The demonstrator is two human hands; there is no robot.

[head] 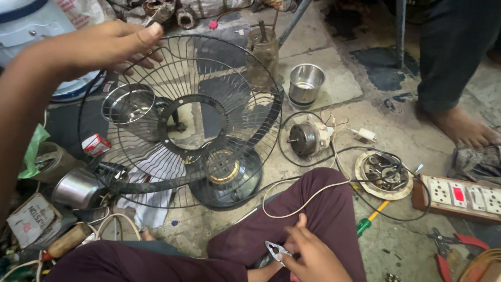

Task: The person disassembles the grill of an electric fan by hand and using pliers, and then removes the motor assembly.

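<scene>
The left hand (112, 47) grips the upper-left rim of the tilted black wire fan guard (180, 122) above the floor; the right hand (310, 253), nearer the lap, grasps small pliers (275, 249).

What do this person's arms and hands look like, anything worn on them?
Both are bare. The left hand and its forearm show no sleeve, glove, ring or watch. The right hand is likewise uncovered, with short nails. The only clothing nearby is maroon trousers on the legs.
</scene>
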